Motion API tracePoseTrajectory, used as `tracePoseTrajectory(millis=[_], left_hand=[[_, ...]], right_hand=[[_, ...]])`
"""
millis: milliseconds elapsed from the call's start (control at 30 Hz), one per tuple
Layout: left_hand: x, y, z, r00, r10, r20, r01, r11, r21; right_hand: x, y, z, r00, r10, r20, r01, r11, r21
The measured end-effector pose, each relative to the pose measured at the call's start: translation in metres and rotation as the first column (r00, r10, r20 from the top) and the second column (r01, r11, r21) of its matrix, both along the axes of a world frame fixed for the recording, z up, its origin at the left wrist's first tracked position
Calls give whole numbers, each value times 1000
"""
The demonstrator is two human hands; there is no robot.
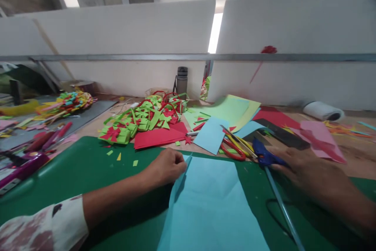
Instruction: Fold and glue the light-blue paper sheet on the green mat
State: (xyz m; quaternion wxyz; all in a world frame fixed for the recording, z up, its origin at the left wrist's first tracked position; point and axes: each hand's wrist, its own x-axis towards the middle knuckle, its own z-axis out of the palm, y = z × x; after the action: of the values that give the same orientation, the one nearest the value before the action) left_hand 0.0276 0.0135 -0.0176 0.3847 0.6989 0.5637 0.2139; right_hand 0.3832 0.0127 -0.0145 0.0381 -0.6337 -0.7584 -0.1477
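A light blue paper sheet lies on the green cutting mat in front of me. My left hand is closed in a pinch on the sheet's upper left corner, which is lifted off the mat. My right hand reaches out to the right, its fingers spread over the blue handle of a tool whose thin blue cord runs down across the mat. Whether the fingers grip the handle is blurred by motion.
Red-handled scissors, pencils and a black ruler lie beyond the mat. Behind them are coloured paper sheets, a pile of green and red paper pieces, a grey bottle and a white roll. More craft clutter sits far left.
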Motion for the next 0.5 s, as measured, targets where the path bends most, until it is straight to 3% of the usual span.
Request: tracePoseTrajectory(millis=[167, 300, 500], left_hand=[[4, 1, 0, 1000, -31, -1, 31, 999, 16], [5, 5, -7, 995, -98, -3, 98, 994, 38], [6, 5, -11, 996, -72, -46, 74, 995, 65]], right_hand=[[12, -5, 8, 996, 43, -77, -55, 986, -155], [8, -9, 9, 996, -33, -84, 15, 979, -204], [6, -10, 6, 985, -61, -162, 25, 977, -213]])
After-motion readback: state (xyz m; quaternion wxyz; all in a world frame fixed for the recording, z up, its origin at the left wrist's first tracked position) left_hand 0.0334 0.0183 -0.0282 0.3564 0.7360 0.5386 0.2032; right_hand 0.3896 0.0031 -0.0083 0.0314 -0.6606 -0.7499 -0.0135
